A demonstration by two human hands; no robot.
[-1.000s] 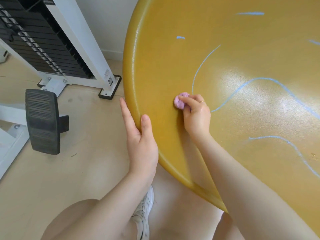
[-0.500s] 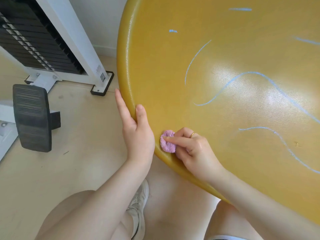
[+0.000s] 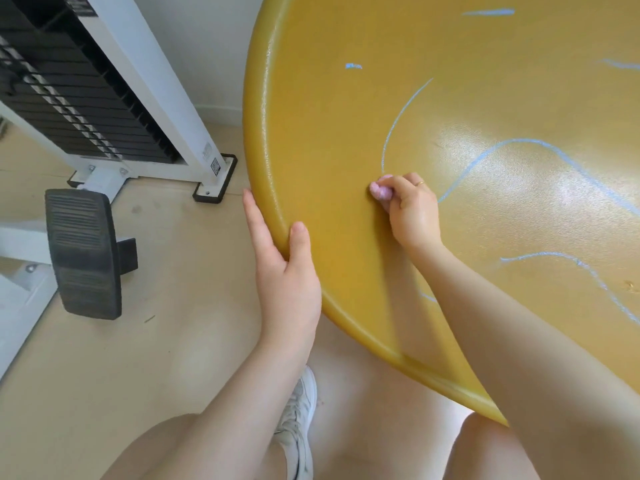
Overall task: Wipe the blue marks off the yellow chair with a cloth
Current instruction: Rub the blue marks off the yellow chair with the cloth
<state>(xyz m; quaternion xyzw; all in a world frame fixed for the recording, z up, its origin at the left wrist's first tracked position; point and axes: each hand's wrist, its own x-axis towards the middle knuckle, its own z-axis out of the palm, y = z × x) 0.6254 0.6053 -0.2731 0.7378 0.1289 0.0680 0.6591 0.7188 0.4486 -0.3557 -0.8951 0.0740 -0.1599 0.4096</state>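
The yellow chair fills the upper right, its glossy rounded surface tilted toward me. Several blue marks cross it: a thin curved line, a long wavy line, a lower wavy line and short dashes near the top. My right hand pinches a small pink cloth against the surface, just below the thin curved line's lower end. My left hand holds the chair's left rim, thumb on top and fingers straight along the edge.
A white exercise machine frame with a black weight stack stands at upper left on the beige floor. A black foot pedal lies left of my left hand. My knees and a white shoe are below the chair edge.
My right hand has carried the pink cloth from the chair's lower rim, beside my left hand, back up to the bottom end of the thin curved line. My left hand keeps its hold.
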